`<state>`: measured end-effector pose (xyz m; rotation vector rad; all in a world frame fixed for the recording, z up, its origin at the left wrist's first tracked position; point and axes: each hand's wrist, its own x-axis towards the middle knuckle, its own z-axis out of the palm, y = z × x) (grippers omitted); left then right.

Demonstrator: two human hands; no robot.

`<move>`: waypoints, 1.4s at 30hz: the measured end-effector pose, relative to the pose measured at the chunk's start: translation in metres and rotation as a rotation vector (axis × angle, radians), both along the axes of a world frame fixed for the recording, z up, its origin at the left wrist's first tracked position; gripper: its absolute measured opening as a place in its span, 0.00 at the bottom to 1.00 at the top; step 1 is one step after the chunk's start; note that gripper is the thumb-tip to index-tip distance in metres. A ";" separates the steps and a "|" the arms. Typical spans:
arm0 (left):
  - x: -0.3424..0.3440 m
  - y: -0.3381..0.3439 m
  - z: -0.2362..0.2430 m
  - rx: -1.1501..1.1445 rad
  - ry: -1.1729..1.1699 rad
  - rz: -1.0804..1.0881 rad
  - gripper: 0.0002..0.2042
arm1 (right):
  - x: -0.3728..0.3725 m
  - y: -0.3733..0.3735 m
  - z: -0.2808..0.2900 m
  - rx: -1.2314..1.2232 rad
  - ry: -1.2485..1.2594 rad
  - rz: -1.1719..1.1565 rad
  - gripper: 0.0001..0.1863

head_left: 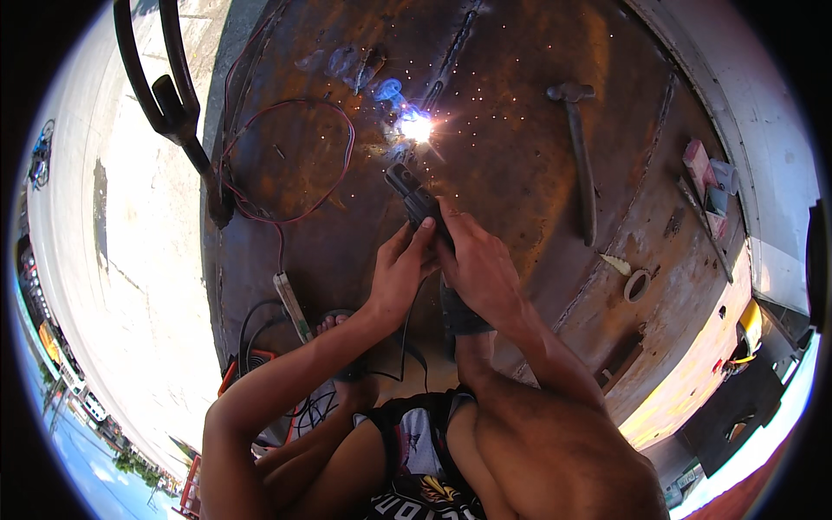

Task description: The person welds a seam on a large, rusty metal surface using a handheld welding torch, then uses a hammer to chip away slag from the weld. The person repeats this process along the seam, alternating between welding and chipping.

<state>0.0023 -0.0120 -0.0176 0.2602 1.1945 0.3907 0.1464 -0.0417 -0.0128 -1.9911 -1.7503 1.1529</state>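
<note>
Rust-brown steel plate [511, 191] spreads beneath the person, outdoors in bright sun. Left grip [404, 267] and right grip [479, 264] are both closed around the handle of a black electrode holder [419, 201], whose head juts forward past the fingers. Just ahead of it glows a white welding arc [416, 128], throwing sparks. To the right, well apart from both hands, lie a hammer [580, 165] and a pale ring [637, 285].

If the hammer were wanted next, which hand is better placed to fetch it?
Probably the right hand: the hammer lies on that side, farther from the left hand. Both hands are on the electrode holder, though.
</note>
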 end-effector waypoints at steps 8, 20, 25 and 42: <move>-0.003 -0.003 -0.008 0.003 -0.040 0.007 0.16 | -0.001 0.000 -0.002 0.017 -0.019 0.004 0.28; -0.002 -0.001 -0.004 -0.009 -0.029 0.012 0.16 | -0.002 0.002 0.002 -0.041 -0.018 0.003 0.28; 0.000 -0.001 -0.001 0.000 -0.024 0.004 0.18 | 0.000 0.002 0.002 -0.018 -0.012 0.003 0.28; -0.002 -0.002 -0.004 -0.010 -0.031 0.006 0.18 | -0.001 0.003 0.001 -0.026 -0.032 0.016 0.27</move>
